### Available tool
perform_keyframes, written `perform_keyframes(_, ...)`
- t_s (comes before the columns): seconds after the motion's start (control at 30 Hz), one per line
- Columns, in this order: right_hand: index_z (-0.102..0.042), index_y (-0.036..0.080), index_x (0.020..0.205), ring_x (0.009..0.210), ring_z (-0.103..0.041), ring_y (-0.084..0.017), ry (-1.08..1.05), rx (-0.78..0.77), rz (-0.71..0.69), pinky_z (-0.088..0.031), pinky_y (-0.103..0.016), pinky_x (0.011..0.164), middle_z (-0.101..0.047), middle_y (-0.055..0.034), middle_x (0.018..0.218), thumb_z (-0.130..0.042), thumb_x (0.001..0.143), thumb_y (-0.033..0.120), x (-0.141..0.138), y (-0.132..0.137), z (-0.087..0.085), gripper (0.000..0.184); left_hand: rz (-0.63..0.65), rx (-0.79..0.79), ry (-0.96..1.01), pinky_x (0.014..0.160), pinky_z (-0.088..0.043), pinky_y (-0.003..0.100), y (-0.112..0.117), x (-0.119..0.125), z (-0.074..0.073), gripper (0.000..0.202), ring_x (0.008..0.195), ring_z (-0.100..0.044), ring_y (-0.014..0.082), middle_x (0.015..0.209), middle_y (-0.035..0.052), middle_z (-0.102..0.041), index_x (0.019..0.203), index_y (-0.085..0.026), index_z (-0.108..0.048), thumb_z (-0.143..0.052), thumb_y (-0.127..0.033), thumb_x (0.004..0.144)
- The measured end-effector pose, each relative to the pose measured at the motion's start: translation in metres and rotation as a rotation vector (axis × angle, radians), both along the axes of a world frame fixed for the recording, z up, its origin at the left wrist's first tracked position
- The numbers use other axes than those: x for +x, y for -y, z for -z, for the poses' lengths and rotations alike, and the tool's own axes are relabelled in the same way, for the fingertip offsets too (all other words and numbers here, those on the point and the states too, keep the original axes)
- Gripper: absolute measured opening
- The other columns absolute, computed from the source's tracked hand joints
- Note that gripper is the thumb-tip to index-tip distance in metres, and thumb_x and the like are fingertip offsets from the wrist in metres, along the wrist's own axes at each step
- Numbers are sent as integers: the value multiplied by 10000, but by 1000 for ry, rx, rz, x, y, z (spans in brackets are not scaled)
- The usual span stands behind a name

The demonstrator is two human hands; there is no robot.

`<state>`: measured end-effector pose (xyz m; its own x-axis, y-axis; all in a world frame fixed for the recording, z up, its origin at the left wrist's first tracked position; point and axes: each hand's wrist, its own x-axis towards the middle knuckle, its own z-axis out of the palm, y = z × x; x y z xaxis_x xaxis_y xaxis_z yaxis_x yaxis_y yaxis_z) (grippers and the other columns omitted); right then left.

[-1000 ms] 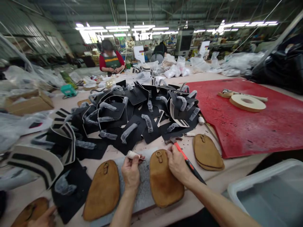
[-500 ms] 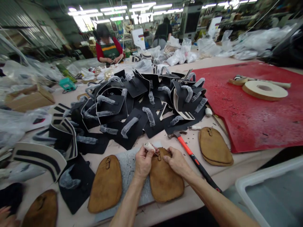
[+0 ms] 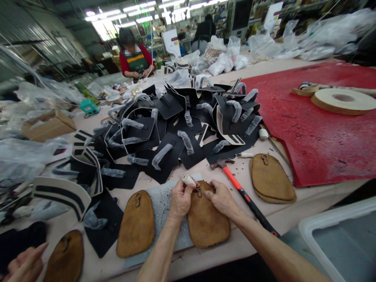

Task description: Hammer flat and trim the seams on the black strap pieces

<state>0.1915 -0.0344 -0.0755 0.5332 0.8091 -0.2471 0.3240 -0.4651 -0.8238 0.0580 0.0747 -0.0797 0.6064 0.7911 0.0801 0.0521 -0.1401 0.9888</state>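
My left hand (image 3: 180,201) is closed round a small tool with a white-wrapped grip (image 3: 188,179); its lower end is hidden by the fingers, close to a small buckle tab (image 3: 199,192). That tab sits at the top of a brown leather panel (image 3: 209,227) with a rounded outline. My right hand (image 3: 221,197) pinches the panel's upper right edge, thumb on top. Beneath lies a grey board (image 3: 163,211). A second brown panel (image 3: 136,225) rests on the board's left side. Right of my hands lies a claw hammer (image 3: 232,178) with a red and black handle.
A brown panel stack (image 3: 272,180) lies right of the hammer. Black pieces with plastic-wrapped handles (image 3: 167,141) are heaped ahead. A red sheet (image 3: 317,145) carries a tape roll (image 3: 342,102). A plastic bin (image 3: 311,231) stands lower right. Another person's hand (image 3: 26,266) is beside a brown panel (image 3: 66,256).
The whole view has shifted slightly. My hands keep their hold on the tool and the panel. At the lower left, the other person's hand has come further into view.
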Motion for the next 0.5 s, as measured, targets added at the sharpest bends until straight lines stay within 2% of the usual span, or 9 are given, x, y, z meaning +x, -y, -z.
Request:
perform_keyframes(0.17,-549,199,817,677,-572,-165,90,-11,-24,-373,-256,599,-618,-9,731,-580,799,269,1,3,-7,78,99,114,-67,765,-510,290,-3,-1,-6,186,790,-662,197,852,55,-705,924,-187,-644,-565,-353,900)
perform_keyframes(0.23,-572,187,917,777,-592,-191,161,5,-4,-408,-284,683,-641,-53,860,-554,839,288,10,12,-13,129,114,200,-96,758,-502,289,-1,-2,-6,144,783,-650,196,848,55,-694,920,-190,-639,-550,-301,900)
perform_keyframes(0.3,-571,170,1032,938,-583,-236,342,-5,29,-413,-330,803,-619,-119,1045,-518,875,282,23,27,-20,200,111,284,-118,759,-493,289,2,-3,-4,105,781,-644,196,848,53,-691,911,-194,-632,-541,-241,890)
perform_keyframes(0.4,-576,154,1013,1057,-537,-314,574,-177,58,-391,-401,865,-567,-187,1123,-542,864,262,45,52,-24,187,125,352,-120,753,-485,286,8,-5,-1,98,766,-642,193,846,48,-690,918,-202,-612,-527,-180,874)
perform_keyframes(0.5,-557,161,884,966,-575,-308,455,-312,67,-409,-400,806,-594,-174,991,-579,826,234,57,68,-20,96,124,377,-124,725,-478,281,10,-5,1,109,749,-640,194,827,43,-683,942,-209,-601,-534,-171,865)
